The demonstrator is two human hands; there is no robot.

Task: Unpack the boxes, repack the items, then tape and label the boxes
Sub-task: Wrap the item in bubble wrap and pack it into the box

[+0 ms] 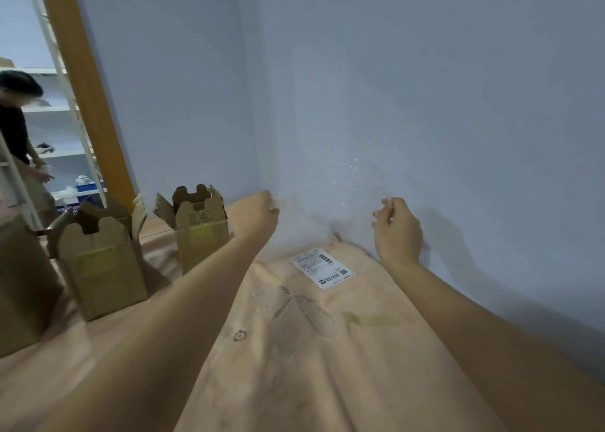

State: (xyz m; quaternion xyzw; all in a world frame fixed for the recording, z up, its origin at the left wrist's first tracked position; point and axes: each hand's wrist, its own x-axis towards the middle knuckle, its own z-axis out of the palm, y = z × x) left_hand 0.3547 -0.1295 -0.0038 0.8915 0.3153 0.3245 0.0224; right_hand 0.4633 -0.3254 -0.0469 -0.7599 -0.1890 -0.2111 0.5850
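Bubble wrap held up before repacking. The left hand (258, 210) and right hand (397, 225) each pinch an upper corner of a clear sheet of bubble wrap (330, 208), which hangs between them at 12 o'clock, in front of the wall corner. A shipping label (322, 267) lies flat on the peach cloth (294, 349) just below the sheet. Two open cardboard boxes (104, 261) (199, 231) stand at 9 to 10 o'clock, flaps up; their contents cannot be seen. To do this step well, keep both pinches level and the sheet taut, then lower it flat onto the cloth clear of the label, so an item can be rolled in it without creases.
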